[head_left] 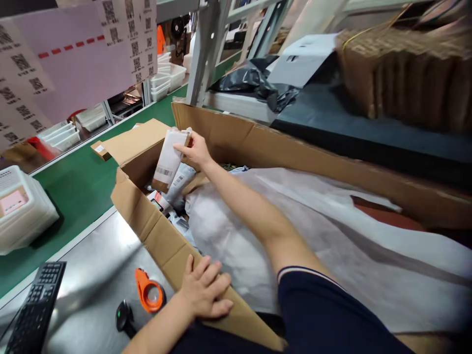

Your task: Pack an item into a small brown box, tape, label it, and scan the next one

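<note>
A small white package [168, 156] with a barcode label and a brown lower end is pinched at its top by my right hand [197, 149]. It hangs tilted over the far left end of a large open cardboard box [155, 236]. My left hand [206, 290] lies on the near wall of that box, fingers spread, gripping no item. Below the package are several bagged parcels [180, 182], partly hidden by it. A big white sheet-like wrapping [228, 236] fills much of the box, and my right arm reaches across it.
On the metal table lie an orange tape dispenser [149, 291], a black barcode scanner [125, 317] and a keyboard [37, 305]. White plastic baskets [22, 211] stand on the green conveyor [84, 196]. Flattened cardboard [401, 73] is stacked at right. A metal post [206, 54] rises behind the box.
</note>
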A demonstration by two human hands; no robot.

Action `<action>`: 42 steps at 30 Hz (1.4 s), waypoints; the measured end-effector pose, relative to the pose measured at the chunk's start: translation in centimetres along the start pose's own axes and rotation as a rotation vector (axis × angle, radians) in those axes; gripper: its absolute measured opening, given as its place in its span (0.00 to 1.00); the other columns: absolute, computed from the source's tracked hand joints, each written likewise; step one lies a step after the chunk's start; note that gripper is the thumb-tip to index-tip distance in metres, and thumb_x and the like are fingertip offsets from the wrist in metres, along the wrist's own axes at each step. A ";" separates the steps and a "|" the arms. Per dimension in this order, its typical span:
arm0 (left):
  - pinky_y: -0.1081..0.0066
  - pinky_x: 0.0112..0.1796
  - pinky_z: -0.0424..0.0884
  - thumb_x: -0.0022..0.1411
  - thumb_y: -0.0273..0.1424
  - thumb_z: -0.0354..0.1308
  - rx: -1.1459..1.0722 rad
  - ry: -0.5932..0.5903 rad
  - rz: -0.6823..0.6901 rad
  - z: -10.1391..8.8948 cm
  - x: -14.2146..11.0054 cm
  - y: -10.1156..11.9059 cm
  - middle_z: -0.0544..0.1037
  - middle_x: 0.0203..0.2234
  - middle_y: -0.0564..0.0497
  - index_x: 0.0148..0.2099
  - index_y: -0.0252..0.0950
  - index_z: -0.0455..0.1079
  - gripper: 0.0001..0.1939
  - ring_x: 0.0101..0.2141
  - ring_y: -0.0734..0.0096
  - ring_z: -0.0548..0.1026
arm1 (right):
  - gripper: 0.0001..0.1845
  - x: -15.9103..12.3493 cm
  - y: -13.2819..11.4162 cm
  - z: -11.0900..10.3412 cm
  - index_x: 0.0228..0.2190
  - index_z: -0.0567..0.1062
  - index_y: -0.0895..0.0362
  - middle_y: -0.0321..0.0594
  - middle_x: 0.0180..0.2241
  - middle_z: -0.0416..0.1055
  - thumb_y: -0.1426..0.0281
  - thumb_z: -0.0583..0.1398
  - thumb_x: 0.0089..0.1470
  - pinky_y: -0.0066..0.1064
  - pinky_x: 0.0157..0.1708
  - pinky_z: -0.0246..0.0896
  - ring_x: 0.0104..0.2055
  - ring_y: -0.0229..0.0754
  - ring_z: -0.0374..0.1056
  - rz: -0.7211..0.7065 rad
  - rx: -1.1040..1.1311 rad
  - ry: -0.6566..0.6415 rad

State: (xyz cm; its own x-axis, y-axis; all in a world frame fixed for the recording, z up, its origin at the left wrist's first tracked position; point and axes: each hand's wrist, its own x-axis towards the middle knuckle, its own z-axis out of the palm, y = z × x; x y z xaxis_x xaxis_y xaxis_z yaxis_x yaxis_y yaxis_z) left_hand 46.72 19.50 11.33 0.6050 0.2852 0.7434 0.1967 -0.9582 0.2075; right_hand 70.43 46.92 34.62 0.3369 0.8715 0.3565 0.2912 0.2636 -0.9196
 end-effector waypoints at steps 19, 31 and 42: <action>0.64 0.40 0.76 0.54 0.45 0.71 -0.585 0.572 -1.376 -35.6 -11.8 0.5 0.84 0.33 0.47 0.42 0.36 0.77 0.21 0.34 0.61 0.81 | 0.40 -31.2 -11.9 30.7 0.50 0.73 0.52 0.41 0.43 0.78 0.53 0.77 0.37 0.38 0.38 0.77 0.44 0.47 0.76 0.492 0.329 -0.729; 0.41 0.71 0.50 0.59 0.23 0.62 0.304 0.315 -1.318 -40.9 -26.5 1.3 0.77 0.63 0.41 0.56 0.41 0.79 0.23 0.69 0.44 0.64 | 0.30 -50.2 -6.2 33.0 0.42 0.79 0.52 0.48 0.48 0.76 0.49 0.72 0.40 0.59 0.63 0.64 0.53 0.59 0.71 0.340 0.053 -0.578; 0.73 0.46 0.75 0.55 0.26 0.68 -0.945 1.308 -1.443 -37.9 -29.6 3.9 0.79 0.55 0.54 0.78 0.63 0.29 0.65 0.44 0.75 0.80 | 0.45 -63.1 -4.3 34.3 0.62 0.68 0.51 0.53 0.62 0.62 0.52 0.71 0.47 0.56 0.62 0.67 0.61 0.59 0.70 0.224 0.120 -0.206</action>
State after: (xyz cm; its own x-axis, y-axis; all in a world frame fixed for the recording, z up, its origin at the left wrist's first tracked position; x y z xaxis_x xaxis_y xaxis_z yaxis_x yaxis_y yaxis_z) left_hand 0.29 6.55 14.21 -0.3848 0.8477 -0.3650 -0.6763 0.0102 0.7365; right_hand 17.24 4.98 10.46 0.1890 0.9754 0.1133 0.1184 0.0918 -0.9887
